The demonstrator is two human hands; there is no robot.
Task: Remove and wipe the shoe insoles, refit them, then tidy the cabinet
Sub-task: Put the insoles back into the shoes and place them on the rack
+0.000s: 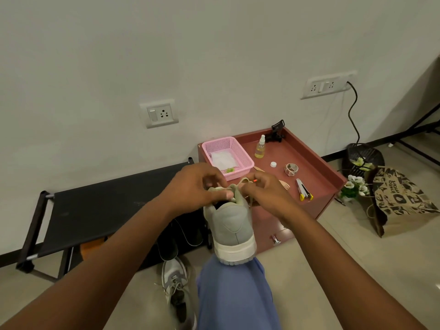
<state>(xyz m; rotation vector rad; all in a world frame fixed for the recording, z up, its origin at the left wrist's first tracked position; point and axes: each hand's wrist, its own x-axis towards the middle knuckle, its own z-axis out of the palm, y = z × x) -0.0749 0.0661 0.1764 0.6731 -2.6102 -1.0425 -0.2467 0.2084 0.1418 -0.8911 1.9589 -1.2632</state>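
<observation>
Resting heel-down on a blue-clad knee (235, 294), the grey shoe (232, 225) stands upright. Left hand (192, 186) grips its collar, fingers curled; right hand (264, 191) pinches the laces at the tongue. A second shoe (175, 279) lies on the floor beside the knee. Beyond, the cabinet (316, 170) carries a pink basket (227, 156) and spray bottle (260, 147).
</observation>
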